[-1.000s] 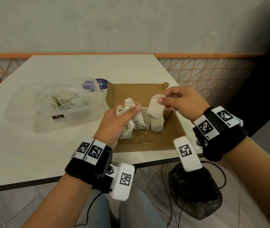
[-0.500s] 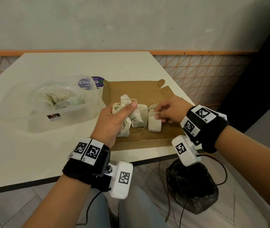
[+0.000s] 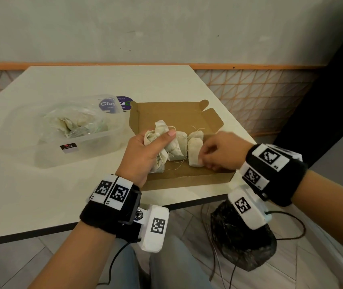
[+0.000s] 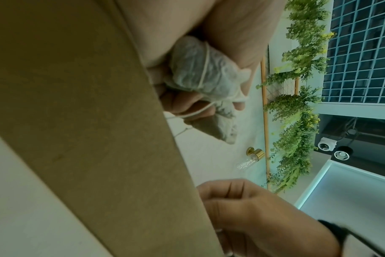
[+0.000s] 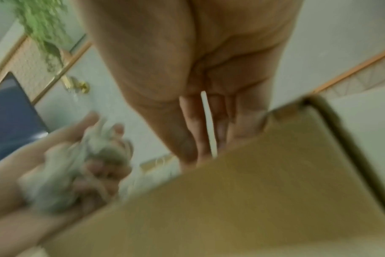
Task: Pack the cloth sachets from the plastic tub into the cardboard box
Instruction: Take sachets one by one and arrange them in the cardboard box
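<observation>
Left hand (image 3: 145, 155) is wrapped tight round a bunch of cloth sachets (image 3: 158, 142), hovering over the cardboard box (image 3: 179, 117) near its left side. Your right hand (image 3: 218, 151) has fingertips on 1 sachet (image 3: 194, 149) lying in the box, fingers bent, but can't tell if it's pinching or just touching. 1 more sachet lies btw them. Plastic tub (image 3: 62, 130), left of the box, has more inside.
</observation>
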